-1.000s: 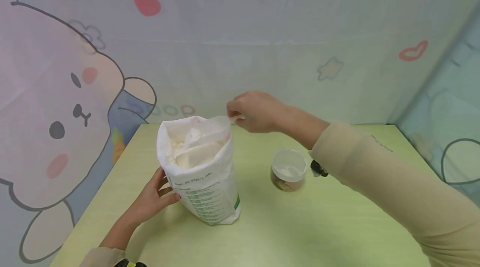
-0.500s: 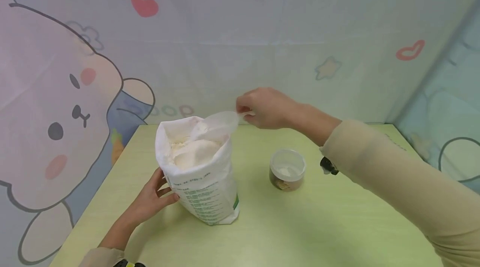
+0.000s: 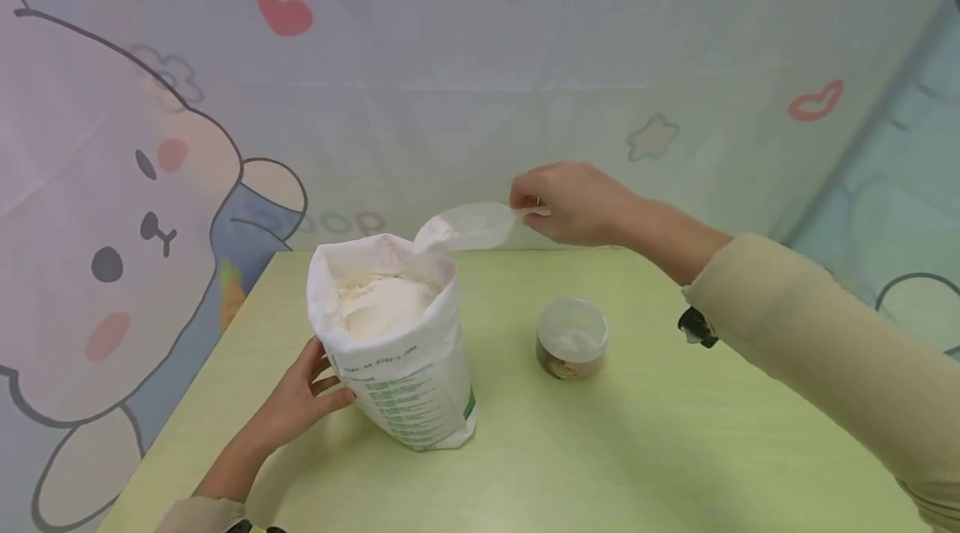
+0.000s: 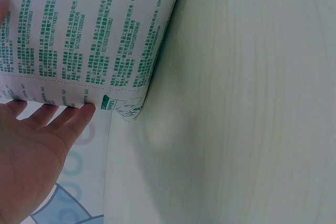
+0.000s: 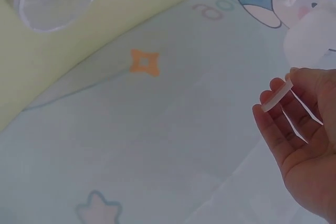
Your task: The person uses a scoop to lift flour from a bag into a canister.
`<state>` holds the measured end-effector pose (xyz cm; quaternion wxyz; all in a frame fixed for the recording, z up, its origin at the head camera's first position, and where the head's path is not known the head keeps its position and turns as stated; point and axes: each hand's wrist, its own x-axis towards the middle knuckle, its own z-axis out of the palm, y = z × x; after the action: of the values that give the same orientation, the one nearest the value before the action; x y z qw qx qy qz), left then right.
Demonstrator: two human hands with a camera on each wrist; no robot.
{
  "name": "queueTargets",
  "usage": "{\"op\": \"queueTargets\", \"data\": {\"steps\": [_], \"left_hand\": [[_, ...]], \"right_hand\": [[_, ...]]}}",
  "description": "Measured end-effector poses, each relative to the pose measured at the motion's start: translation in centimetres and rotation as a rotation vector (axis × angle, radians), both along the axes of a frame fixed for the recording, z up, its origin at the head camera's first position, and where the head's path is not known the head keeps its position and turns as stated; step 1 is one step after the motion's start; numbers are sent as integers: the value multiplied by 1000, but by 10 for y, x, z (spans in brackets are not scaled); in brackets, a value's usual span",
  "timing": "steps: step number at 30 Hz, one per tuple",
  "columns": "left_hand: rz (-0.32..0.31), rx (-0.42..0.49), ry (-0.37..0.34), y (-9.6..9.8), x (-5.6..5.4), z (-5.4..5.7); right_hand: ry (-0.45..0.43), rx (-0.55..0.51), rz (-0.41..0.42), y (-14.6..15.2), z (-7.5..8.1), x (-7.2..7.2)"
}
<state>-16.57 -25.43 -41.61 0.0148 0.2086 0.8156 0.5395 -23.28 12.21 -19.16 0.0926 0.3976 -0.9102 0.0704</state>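
Observation:
An upright white bag (image 3: 408, 383) with green print stands on the table, its top rolled open, filled with off-white powder (image 3: 386, 304) that looks like flour. My left hand (image 3: 296, 400) holds the bag's left side, thumb at the front and fingers round the edge; the left wrist view shows those fingers (image 4: 68, 124) against the printed side. My right hand (image 3: 573, 204) pinches the handle of a translucent scoop (image 3: 476, 226), whose tip carries some powder and hangs just above the bag's right rear rim. In the right wrist view, thumb and fingers grip the handle (image 5: 277, 97).
A small clear jar (image 3: 572, 337) with a brown label stands right of the bag, its mouth uncovered and a little white powder inside. The pale green table (image 3: 675, 425) ends at a printed cloth backdrop (image 3: 525, 83) close behind the bag.
My right hand has moved right and upward, lifting the scoop out of the powder and above the bag's rim. My left hand stays on the bag; the jar stands where it was.

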Motion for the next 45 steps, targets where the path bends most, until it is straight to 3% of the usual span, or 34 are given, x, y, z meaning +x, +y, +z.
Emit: {"op": "queueTargets", "data": {"steps": [8, 17, 36, 45], "left_hand": [[2, -2, -15, -2, 1, -1], [3, -9, 16, -3, 1, 1], [5, 5, -9, -4, 2, 1], [10, 5, -11, -4, 2, 1]], "right_hand": [[6, -14, -51, 25, -8, -4], [-13, -49, -77, 50, -24, -4], [-60, -68, -166, 99, -84, 0], [-76, -71, -169, 113, -106, 2]]}}
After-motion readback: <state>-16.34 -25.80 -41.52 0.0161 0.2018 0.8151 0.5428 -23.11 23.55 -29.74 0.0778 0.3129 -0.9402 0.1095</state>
